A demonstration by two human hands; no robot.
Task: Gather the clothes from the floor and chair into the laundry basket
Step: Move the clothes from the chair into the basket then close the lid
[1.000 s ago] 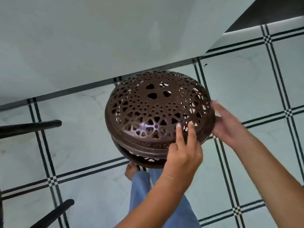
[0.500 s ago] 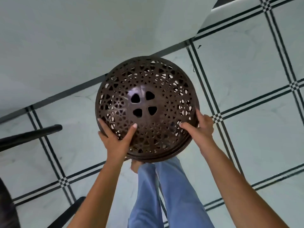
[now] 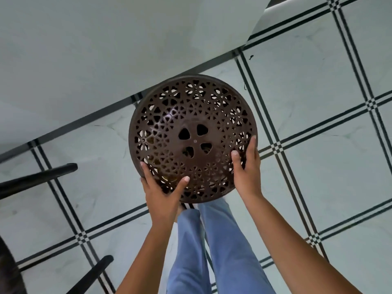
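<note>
A round dark-brown laundry basket lid (image 3: 192, 136) with a pierced flower pattern fills the middle of the head view, seen from straight above. My left hand (image 3: 162, 193) grips its near-left rim, thumb spread over the top. My right hand (image 3: 247, 168) holds its near-right rim, fingers lying up over the edge. The basket body under the lid is hidden. No clothes are in sight.
A pale wall (image 3: 106, 43) with a dark skirting runs just behind the lid. Two black chair legs (image 3: 38, 177) reach in from the left edge. My legs in blue trousers (image 3: 214, 247) stand below on the white tiled floor (image 3: 318, 115) with black grid lines.
The lid has turned from tilted side-on to flat, top facing me. My left hand slid from the near-right rim to the near-left rim; my right hand moved onto the near-right rim.
</note>
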